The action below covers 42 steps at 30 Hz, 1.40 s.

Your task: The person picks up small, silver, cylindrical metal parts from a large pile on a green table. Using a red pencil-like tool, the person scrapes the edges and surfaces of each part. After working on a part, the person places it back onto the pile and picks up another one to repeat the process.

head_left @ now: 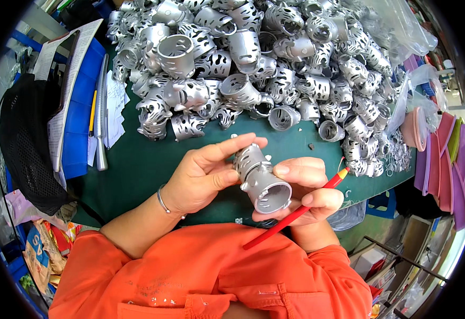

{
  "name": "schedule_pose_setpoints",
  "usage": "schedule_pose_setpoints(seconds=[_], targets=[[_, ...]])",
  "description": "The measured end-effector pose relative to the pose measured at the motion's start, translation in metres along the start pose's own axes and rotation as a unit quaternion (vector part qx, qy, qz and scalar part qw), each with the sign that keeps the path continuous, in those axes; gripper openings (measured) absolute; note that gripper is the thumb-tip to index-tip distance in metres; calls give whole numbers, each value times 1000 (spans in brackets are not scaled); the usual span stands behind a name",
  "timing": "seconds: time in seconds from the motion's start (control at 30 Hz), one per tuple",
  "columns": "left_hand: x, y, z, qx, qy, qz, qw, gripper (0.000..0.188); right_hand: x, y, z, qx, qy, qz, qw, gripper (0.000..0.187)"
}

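Between my hands, just above the near side of the table, is a silver cylindrical metal part [268, 190] with curved slots cut through its wall. Its wide round opening is tilted toward me and to the right. The thumb and fingers of my left hand [206, 173] grip its narrower far end. My right hand [309, 189] pinches the rim side and also holds a red pencil [296, 213] with a yellow band, slanting down to the left. Some fingertips are hidden behind the part.
A big heap of similar silver slotted parts [240, 90] covers the back of the green table [129, 159]. On the left are a blue bin [81, 122], a yellow pencil [92, 111] and a black mesh bag [27, 143]. Purple and red plastic pieces [445, 165] stand at the right.
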<state>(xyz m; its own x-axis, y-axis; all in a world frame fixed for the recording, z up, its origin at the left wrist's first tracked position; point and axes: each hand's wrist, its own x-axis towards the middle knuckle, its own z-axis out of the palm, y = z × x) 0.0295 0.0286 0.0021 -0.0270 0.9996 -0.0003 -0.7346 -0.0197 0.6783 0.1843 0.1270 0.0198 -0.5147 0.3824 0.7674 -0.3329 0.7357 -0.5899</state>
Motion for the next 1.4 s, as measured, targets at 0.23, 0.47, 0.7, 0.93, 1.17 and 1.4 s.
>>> schedule_pose_setpoints(seconds=[0.23,0.47,0.7,0.93,1.17,1.4], targets=[[1,0,-2,-2,16,50,999,52,-3,8,1,11,15,8,1000,66],[0,1,-3,-3,53,55,997,54,-6,12,-2,16,19,40,999,65],[1,3,-3,-21,67,63,996,48,-7,15,-2,35,31,68,997,65],[1,2,-2,40,100,110,988,58,-9,18,1,74,39,112,990,58],[-1,4,-4,85,116,157,977,64,-5,19,6,29,2,142,989,51],[-4,3,-1,232,60,256,936,70,-3,21,12,-3,-64,163,985,48]])
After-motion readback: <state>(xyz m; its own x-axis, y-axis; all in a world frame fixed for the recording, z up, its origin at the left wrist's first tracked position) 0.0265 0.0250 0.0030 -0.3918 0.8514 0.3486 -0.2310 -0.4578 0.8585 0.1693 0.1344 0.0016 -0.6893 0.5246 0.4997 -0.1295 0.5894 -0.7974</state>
